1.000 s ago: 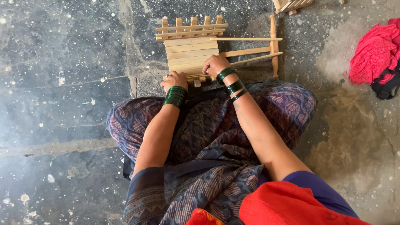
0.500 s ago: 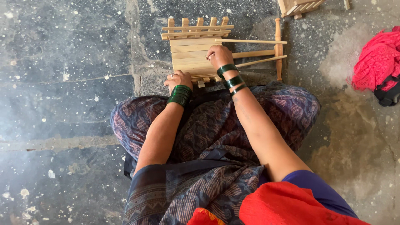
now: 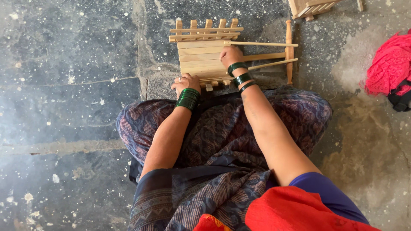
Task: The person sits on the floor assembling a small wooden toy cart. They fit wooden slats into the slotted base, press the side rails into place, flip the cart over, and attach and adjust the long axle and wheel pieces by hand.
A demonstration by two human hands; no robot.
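Note:
A small wooden cart-like frame (image 3: 199, 53) of pale slats lies on the stone floor in front of my crossed legs, with a fence-like rail (image 3: 205, 31) at its far edge and thin poles (image 3: 267, 54) running right to a crossbar (image 3: 289, 51). My left hand (image 3: 185, 84), wearing green bangles, presses on the frame's near left corner with fingers curled. On the slats at the right side rests my right hand (image 3: 231, 55), where the poles join; its fingers are closed, and a grip on a pole cannot be made out.
The floor is dark speckled stone (image 3: 72, 85) with a paler patch at right. Another wooden slatted piece (image 3: 310, 6) lies at the top edge. A pink cloth bundle (image 3: 389, 64) with a dark object beside it sits at the far right.
The view has shifted slightly; both hands stay on the wooden frame, my right hand having slid a little along the slats near the poles.

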